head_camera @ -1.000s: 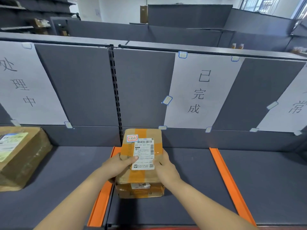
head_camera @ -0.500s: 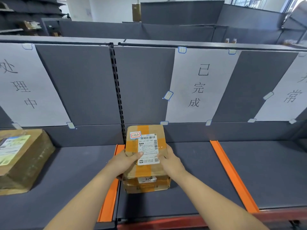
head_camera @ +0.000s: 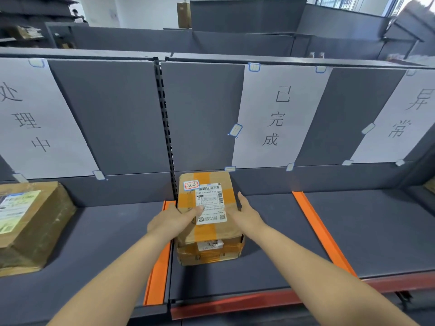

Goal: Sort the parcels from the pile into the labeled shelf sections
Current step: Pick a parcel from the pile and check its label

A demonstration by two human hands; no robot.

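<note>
Both hands (head_camera: pixel 207 220) flank parcel (head_camera: pixel 208 208); lower box (head_camera: pixel 209 254) half-hidden.

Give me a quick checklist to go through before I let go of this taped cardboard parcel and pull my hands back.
1. Section match: the small red-bordered sticker on the brown cardboard parcel with orange tape reads the same as the white paper sign behind it: ok.
2. Support: it sits on a second taped cardboard box; edges roughly line up: ok.
3. Inside the dividers: the stack sits right of the left orange divider strip: ok.
4. Left hand clear: thumb lies on the shipping label: not ok.
5. Right hand clear: fingers straight along the side: cannot tell if touching.
</note>
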